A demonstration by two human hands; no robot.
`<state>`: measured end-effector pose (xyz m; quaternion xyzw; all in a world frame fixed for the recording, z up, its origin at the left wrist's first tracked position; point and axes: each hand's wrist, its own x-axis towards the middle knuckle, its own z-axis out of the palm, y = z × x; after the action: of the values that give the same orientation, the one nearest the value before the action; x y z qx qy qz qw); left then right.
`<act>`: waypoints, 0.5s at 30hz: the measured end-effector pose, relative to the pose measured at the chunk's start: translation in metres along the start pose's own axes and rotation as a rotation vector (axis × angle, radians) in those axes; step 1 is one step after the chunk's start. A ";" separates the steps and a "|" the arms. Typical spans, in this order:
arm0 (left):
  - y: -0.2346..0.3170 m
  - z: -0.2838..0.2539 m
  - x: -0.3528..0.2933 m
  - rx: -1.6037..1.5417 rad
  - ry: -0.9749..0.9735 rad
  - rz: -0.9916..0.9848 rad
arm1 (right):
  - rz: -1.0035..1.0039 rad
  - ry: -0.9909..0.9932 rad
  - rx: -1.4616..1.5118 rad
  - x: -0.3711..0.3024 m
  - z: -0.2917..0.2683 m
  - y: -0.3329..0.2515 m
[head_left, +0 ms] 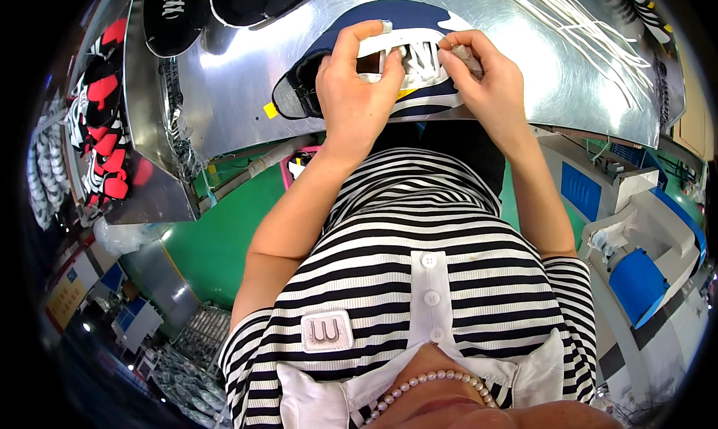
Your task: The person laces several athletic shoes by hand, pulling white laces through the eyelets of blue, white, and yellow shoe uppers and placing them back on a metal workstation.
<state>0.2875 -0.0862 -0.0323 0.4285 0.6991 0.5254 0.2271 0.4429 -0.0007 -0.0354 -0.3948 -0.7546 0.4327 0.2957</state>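
Observation:
A navy and white shoe (404, 14) lies on the metal table in front of me, its dark padded collar toward the left. White lace (423, 61) zigzags across its opening. My left hand (354, 96) grips the shoe at the white eyelet strip, index finger on the far side and thumb on the near side. Over the lower end of the lacing, the fingers of my right hand (490, 77) are pinched together at the lace. The exact bit of lace between those fingertips is hard to see. Tape wraps some fingertips.
Loose white laces (572, 29) lie spread at the table's right. Black shoes (173, 17) stand at its far left. Red, black and white shoe parts (105, 122) are stacked beyond the left edge. A grey and blue machine (636, 257) stands at my right, above a green floor (217, 257).

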 end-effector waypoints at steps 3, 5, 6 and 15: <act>0.002 -0.011 0.008 -0.243 -0.144 -0.166 | 0.069 0.128 -0.020 0.001 0.011 0.003; 0.015 -0.021 0.006 -0.279 -0.243 -0.237 | 0.112 0.173 0.240 0.003 0.010 0.011; 0.017 -0.025 0.004 -0.294 -0.261 -0.257 | 0.125 0.194 0.372 0.005 0.010 0.013; 0.016 -0.022 0.014 -0.245 -0.380 -0.338 | -0.512 0.057 -0.289 -0.002 0.012 -0.001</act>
<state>0.2688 -0.0851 -0.0077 0.3659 0.6369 0.4710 0.4886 0.4342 -0.0080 -0.0403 -0.2415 -0.8749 0.2206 0.3572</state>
